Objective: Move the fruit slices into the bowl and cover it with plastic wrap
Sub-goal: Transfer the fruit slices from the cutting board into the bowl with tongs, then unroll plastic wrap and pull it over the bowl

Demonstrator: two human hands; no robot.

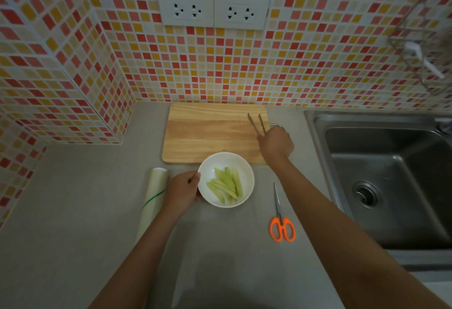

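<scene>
With the fruit slices (226,185) already in the bowl (247,169), gripped at its rim by the left hand (183,190) near the counter's middle, and the right hand (276,143) clamped on tongs (256,122) over the cutting board's right edge, 1 careless tug on the plastic wrap roll (152,198) could tip it.

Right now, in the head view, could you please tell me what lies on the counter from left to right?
Wrap roll → left hand → bowl of fruit slices → scissors → sink.
</scene>
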